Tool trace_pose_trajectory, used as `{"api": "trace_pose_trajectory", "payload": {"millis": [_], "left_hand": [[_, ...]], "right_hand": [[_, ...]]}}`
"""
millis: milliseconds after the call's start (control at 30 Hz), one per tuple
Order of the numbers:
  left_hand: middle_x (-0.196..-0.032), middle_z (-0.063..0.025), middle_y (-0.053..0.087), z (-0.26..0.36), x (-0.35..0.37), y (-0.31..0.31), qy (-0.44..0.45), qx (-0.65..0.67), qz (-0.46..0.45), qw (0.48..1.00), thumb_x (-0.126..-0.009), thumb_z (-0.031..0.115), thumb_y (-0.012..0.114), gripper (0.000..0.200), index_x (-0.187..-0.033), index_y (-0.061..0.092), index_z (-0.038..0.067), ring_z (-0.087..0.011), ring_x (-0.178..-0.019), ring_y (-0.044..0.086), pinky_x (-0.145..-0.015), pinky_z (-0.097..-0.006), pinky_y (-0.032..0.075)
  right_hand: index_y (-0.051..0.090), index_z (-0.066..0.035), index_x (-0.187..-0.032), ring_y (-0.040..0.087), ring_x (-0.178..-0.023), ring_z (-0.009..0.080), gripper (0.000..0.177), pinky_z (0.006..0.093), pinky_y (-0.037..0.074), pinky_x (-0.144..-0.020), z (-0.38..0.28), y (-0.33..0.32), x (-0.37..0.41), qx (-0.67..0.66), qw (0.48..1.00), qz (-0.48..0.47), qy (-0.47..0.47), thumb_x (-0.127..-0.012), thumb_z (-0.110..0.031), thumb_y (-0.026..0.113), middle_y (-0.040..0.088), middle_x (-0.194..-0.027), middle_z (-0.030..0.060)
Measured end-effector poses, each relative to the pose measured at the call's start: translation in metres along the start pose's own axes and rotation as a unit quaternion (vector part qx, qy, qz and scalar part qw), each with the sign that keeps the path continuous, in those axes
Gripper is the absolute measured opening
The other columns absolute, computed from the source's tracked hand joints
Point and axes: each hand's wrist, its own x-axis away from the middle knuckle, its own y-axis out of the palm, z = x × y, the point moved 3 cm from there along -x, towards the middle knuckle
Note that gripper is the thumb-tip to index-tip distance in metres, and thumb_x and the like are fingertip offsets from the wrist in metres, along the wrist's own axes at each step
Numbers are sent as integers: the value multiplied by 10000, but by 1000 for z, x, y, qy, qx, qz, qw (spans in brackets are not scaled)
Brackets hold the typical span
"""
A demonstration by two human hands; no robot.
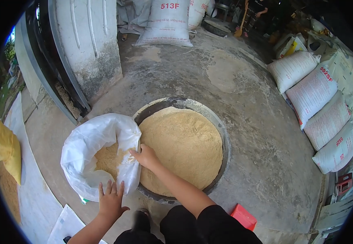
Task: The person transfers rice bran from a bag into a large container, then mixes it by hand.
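Observation:
A white plastic sack (77, 150) stands with its mouth wide and its rim rolled outward, holding tan meal (108, 159) inside. My right hand (144, 157) is closed on the sack's right rim, thumb on the inner side. Against the near side of the rim, my left hand (112, 203) has its fingers spread and stretched out. Just right of the sack sits a large round basin (226, 152), heaped with pale yellow meal (184, 142). My right forearm crosses over the basin's near left part.
Full printed sacks (312, 91) lean in a row along the right side. Another sack (164, 24) stands at the back by a white pillar (89, 44). A red plastic object (243, 217) lies near my feet. At far left is a yellow sack (6, 148). A person (254, 14) stands at the back.

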Motion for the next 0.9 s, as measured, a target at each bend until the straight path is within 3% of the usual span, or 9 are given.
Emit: {"api": "trace_pose_trajectory", "payload": {"millis": [100,167,200,300,433,500,600,867,900], "left_hand": [[-1110,-146,536,-7,-3,23,30,-86,47,995,-700,328,674,706,-1283,381,59,-299,-1139,450,-1029,-562,170],[-867,-112,586,-15,-13,29,57,-127,67,988,-738,146,569,388,-1102,523,19,-267,-960,549,-1026,-571,177],[-867,-112,586,-17,-14,28,49,-126,63,989,-738,146,569,388,-1102,523,19,-267,-960,549,-1026,-571,177],[-626,-73,539,-16,-14,23,103,-82,129,983,-676,58,525,32,-677,557,53,-237,-713,576,-1019,-572,212],[-628,-68,550,-25,-10,-10,90,-40,88,991,-676,55,530,52,-686,580,68,-234,-734,585,-1020,-586,191],[-627,-59,561,-31,-7,-28,59,7,116,991,-661,51,559,54,-679,592,90,-224,-743,593,-1023,-598,161],[-632,-53,569,-33,0,-60,26,48,89,995,-654,46,583,74,-698,603,101,-214,-752,599,-1027,-600,141],[-709,-60,597,-18,-26,-28,29,37,20,999,-674,55,587,75,-733,599,101,-224,-812,599,-1000,-648,120],[-727,-65,598,-11,-28,-21,39,21,27,999,-677,59,586,81,-750,597,93,-230,-830,597,-994,-657,117]], "right_hand": [[577,57,-958,597,-870,355,428,391,456,-765,0,1,-2,14,1000,-10,19,-773,-328,607,611,-904,248],[579,51,-958,597,-870,354,387,389,455,-768,2,6,-4,-6,1000,-8,4,-777,-290,601,612,-905,243],[581,46,-958,596,-870,353,346,387,454,-771,2,8,-6,-30,1000,7,-9,-781,-251,596,613,-906,239],[574,31,-924,577,-878,375,262,414,446,-772,-8,8,-6,-24,999,16,-26,-786,-192,581,605,-903,235],[563,28,-901,562,-877,393,225,440,439,-768,-55,-14,-2,-1,999,18,-38,-784,-164,567,594,-888,239],[563,28,-895,563,-869,394,216,438,439,-765,-72,-22,-1,-5,999,24,-47,-783,-157,561,594,-878,238],[579,32,-916,585,-840,355,240,394,450,-745,-88,-35,-3,-22,998,27,-59,-779,-165,569,601,-879,221],[585,42,-922,598,-837,315,328,370,459,-756,-25,-50,-3,16,998,-63,-7,-780,-252,615,613,-872,199],[569,33,-963,577,-886,326,350,381,445,-796,-9,-63,4,24,999,-5,-48,-787,-268,608,598,-924,205]]}}
